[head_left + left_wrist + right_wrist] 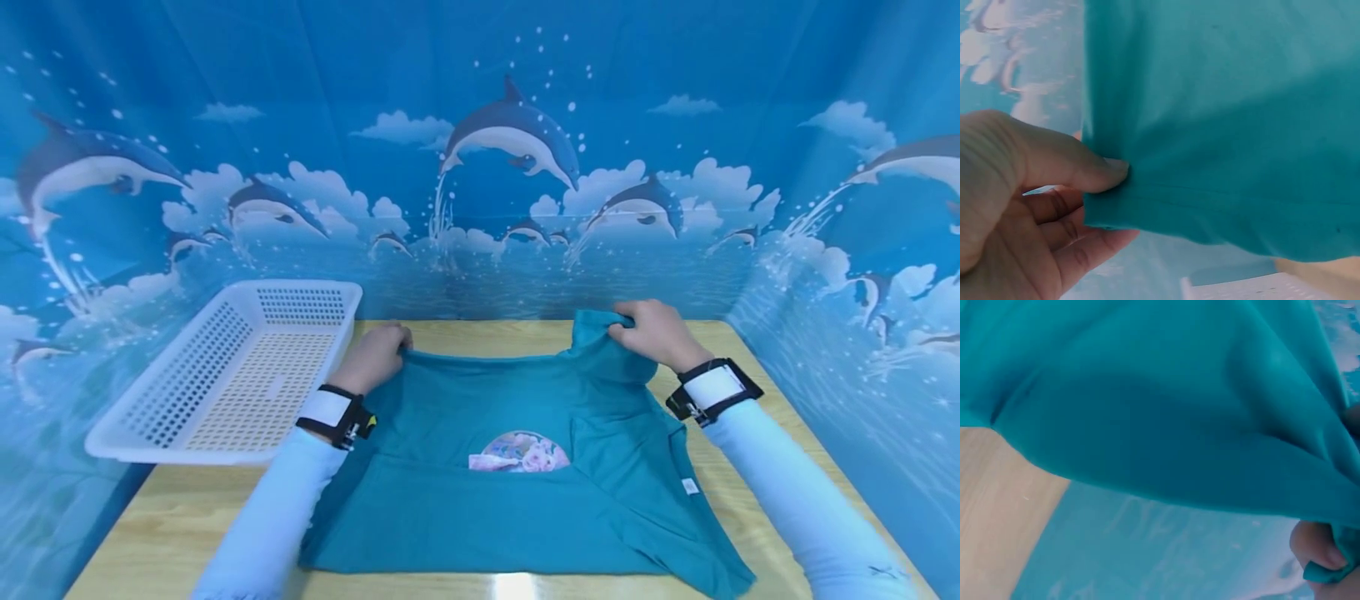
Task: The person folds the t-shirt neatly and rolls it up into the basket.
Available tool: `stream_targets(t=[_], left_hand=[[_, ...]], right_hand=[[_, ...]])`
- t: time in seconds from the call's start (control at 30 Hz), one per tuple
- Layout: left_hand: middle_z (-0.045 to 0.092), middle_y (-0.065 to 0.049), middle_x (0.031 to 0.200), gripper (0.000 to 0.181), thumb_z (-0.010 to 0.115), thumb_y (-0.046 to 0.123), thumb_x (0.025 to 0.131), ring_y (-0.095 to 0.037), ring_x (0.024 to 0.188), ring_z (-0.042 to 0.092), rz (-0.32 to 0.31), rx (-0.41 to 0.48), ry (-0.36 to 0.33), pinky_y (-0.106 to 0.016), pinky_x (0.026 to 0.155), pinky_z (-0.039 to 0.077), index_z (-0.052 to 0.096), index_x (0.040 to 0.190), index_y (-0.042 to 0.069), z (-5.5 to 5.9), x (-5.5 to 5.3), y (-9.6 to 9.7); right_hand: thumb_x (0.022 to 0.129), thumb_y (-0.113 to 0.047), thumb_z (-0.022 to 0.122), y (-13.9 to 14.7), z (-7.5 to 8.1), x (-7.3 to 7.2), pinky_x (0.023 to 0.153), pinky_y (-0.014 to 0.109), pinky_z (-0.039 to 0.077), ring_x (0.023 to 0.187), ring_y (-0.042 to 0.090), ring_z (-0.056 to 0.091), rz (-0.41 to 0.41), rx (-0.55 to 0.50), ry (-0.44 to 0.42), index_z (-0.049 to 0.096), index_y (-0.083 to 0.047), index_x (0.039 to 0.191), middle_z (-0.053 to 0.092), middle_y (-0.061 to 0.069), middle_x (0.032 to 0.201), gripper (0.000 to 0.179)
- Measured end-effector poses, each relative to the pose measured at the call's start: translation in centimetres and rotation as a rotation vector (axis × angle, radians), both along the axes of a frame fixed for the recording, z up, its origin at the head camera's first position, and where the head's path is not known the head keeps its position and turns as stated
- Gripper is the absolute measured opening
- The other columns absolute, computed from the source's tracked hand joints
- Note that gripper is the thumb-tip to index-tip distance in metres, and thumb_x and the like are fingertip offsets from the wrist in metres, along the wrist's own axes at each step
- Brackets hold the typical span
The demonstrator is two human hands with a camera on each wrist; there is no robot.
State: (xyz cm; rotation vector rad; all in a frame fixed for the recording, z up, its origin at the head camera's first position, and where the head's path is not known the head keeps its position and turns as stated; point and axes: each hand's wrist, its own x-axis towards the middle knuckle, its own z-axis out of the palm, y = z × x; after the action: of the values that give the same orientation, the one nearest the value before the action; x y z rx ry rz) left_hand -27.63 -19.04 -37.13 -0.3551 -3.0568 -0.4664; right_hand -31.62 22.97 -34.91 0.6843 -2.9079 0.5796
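A teal T-shirt (480,517) with a pink floral print (525,452) lies partly folded on the wooden table, its far edge lifted. My left hand (378,358) pinches the far left corner; in the left wrist view the thumb (1100,172) presses on the hemmed cloth with the fingers behind it. My right hand (656,333) grips a bunched part of the shirt at the far right, raised above the table. In the right wrist view the cloth (1147,437) hangs from that hand, whose fingers are only partly in view. A white label (690,486) shows at the right side seam.
A white perforated plastic basket (348,325) stands at the left, close beside my left forearm. Blue dolphin-print curtains (480,275) surround the wooden table (172,517) at the back and both sides.
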Motion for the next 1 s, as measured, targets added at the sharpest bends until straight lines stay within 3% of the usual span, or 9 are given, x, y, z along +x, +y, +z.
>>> stream_targets(t=[0.07,0.13,0.23,0.3,0.63,0.8,0.93,1.0], left_hand=[[0.061,-0.010,0.100,0.022,0.053,-0.005,0.086,-0.023,0.084,0.059,-0.015,0.014,0.025,-0.037,0.071,0.050,0.068,0.100,0.004,0.5,0.8,0.1],[0.060,-0.009,0.097,0.021,0.055,-0.005,0.085,-0.022,0.083,0.059,-0.044,0.003,0.071,-0.036,0.069,0.050,0.068,0.098,0.005,0.8,1.8,0.1],[0.060,-0.007,0.092,0.019,0.058,-0.005,0.084,-0.021,0.081,0.059,-0.097,-0.022,0.138,-0.034,0.067,0.050,0.069,0.096,0.005,0.9,3.5,0.0],[0.060,-0.006,0.090,0.019,0.060,-0.005,0.082,-0.020,0.080,0.058,-0.122,-0.034,0.167,-0.033,0.065,0.050,0.069,0.094,0.006,0.6,4.7,-0.1],[0.058,-0.001,0.086,0.019,0.064,-0.007,0.079,-0.013,0.076,0.055,-0.160,-0.060,0.194,-0.025,0.059,0.045,0.068,0.088,0.009,-0.9,9.9,-0.9],[0.055,0.003,0.084,0.021,0.067,-0.007,0.076,-0.009,0.074,0.052,-0.170,-0.075,0.200,-0.022,0.057,0.044,0.067,0.086,0.011,-2.0,11.8,-1.1],[0.054,0.004,0.083,0.021,0.067,-0.007,0.075,-0.008,0.075,0.052,-0.172,-0.075,0.171,-0.022,0.059,0.046,0.067,0.085,0.012,-3.2,12.9,-1.1],[0.054,0.005,0.083,0.022,0.067,-0.007,0.075,-0.008,0.077,0.054,-0.169,-0.073,0.160,-0.023,0.061,0.048,0.067,0.084,0.013,-3.9,13.4,-1.2]], right_hand=[[0.094,-0.020,0.049,0.2,0.3,1.1,0.052,0.032,0.025,0.052,0.013,0.028,0.026,-0.015,0.021,0.061,-0.005,0.084,0.041,0.002,0.059,0.021],[0.094,-0.018,0.049,0.5,0.4,2.4,0.053,0.032,0.021,0.053,0.013,0.021,0.047,-0.022,0.036,0.047,-0.011,0.070,0.024,-0.001,0.058,0.025],[0.094,-0.015,0.051,1.0,0.3,4.6,0.054,0.032,0.023,0.054,0.012,0.023,0.063,-0.021,0.047,0.037,-0.015,0.067,0.023,-0.002,0.060,0.030],[0.093,-0.014,0.051,1.3,0.1,6.0,0.055,0.032,0.026,0.053,0.012,0.027,0.066,-0.019,0.039,0.040,-0.016,0.068,0.025,-0.003,0.060,0.028],[0.090,-0.010,0.057,2.4,-1.3,11.1,0.055,0.029,0.030,0.055,0.004,0.034,0.078,-0.025,0.045,0.050,-0.025,0.074,0.034,-0.009,0.062,0.023],[0.087,-0.009,0.059,2.8,-3.0,13.0,0.055,0.025,0.030,0.055,0.001,0.033,0.061,-0.008,0.040,0.048,-0.026,0.074,0.036,-0.012,0.064,0.024],[0.085,-0.009,0.061,2.9,-4.4,14.3,0.053,0.022,0.032,0.054,0.000,0.034,0.037,-0.008,-0.022,0.045,-0.025,0.072,0.035,-0.011,0.064,0.026],[0.084,-0.010,0.062,2.9,-5.2,14.9,0.055,0.021,0.035,0.059,-0.001,0.040,0.028,-0.005,-0.042,0.050,-0.025,0.074,0.042,-0.014,0.068,0.022]])
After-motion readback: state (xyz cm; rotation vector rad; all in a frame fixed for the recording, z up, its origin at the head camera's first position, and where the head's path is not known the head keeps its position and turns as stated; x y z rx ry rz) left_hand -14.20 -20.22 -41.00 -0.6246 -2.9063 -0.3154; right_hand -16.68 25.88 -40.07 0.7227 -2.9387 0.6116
